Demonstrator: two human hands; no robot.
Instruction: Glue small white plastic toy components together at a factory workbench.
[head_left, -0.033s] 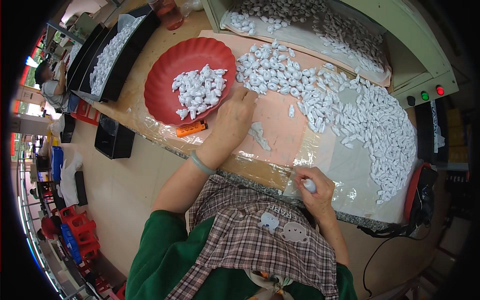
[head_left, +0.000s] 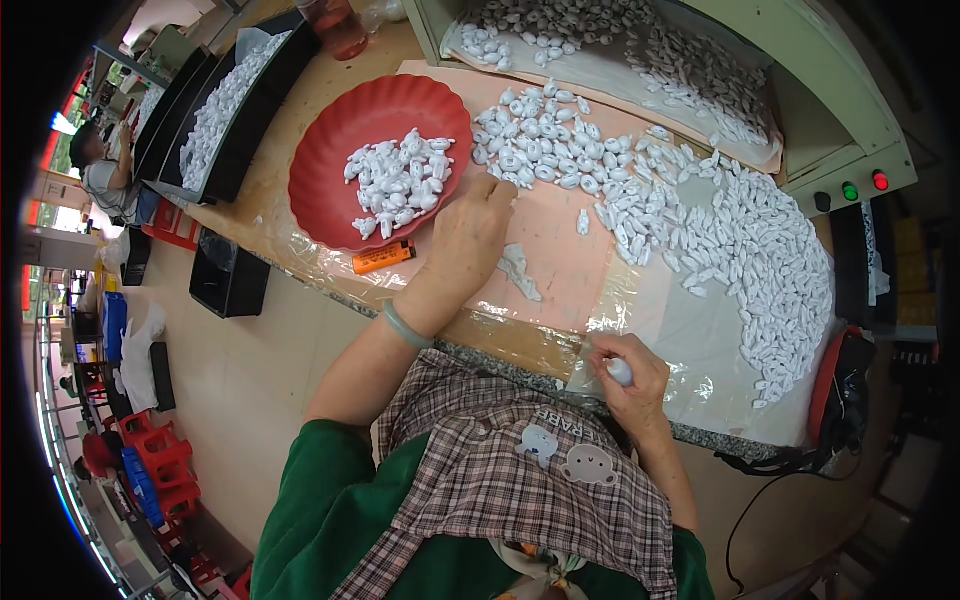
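My left hand (head_left: 468,238), a pale green bangle on its wrist, reaches to the near edge of a heap of rounded white plastic pieces (head_left: 540,147). Its fingertips are pressed together there, and what they pinch is hidden. Close by stands a red scalloped bowl (head_left: 325,130) holding a mound of white figure-like pieces (head_left: 395,185). At the table's front edge my right hand (head_left: 640,388) is closed around a small white rounded object (head_left: 620,372), mostly covered by the fingers. Slender white pieces (head_left: 760,260) spread widely to the right. One small white piece (head_left: 583,222) lies apart.
An orange lighter (head_left: 384,257) sits below the bowl, and a crumpled whitish scrap (head_left: 518,272) lies mid-table. A pale green metal cabinet (head_left: 850,165) with lit buttons spans the back. Black trays (head_left: 255,125) of white pieces stand left. A co-worker (head_left: 105,175) is far left.
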